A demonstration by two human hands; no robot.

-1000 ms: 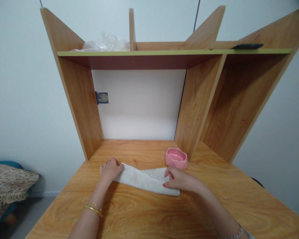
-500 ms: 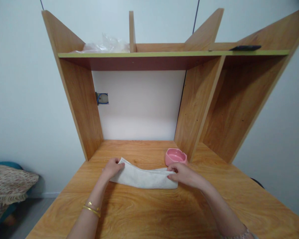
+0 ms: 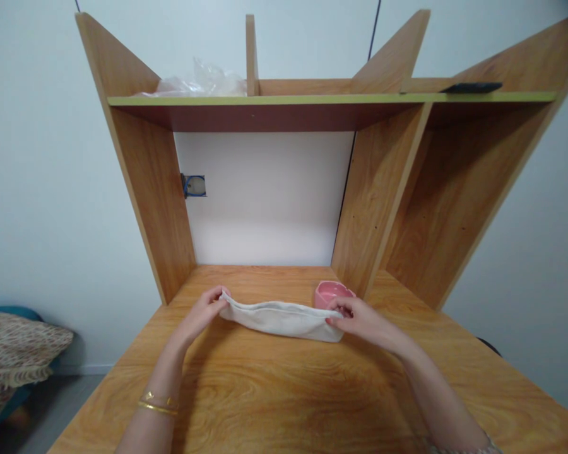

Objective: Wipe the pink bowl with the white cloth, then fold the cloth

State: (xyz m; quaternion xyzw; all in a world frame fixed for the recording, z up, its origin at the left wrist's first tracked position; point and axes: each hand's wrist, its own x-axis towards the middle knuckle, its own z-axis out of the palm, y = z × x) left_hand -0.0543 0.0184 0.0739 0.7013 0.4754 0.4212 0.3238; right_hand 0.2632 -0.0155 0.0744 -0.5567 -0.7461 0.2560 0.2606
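Note:
A folded white cloth stretches between my two hands in a long narrow strip, its layers showing along the top edge. At its left end, my left hand pinches the corner between thumb and fingers. My right hand grips the opposite end the same way. The strip looks slightly raised over the wooden desk; whether its lower edge touches is hard to tell. Just behind my right hand stands a pink ashtray-like bowl with notches in its rim, partly covered by the fingers.
A wooden shelf unit rises from the back of the desk, with upright panels at either side. Clear plastic bags and a flat black object lie on its upper shelf. A fringed woven blanket hangs at the left.
Both hands have lifted the cloth slightly, away from me toward the back of the desk. My hands are a little farther apart, and the strip looks narrower and more tilted.

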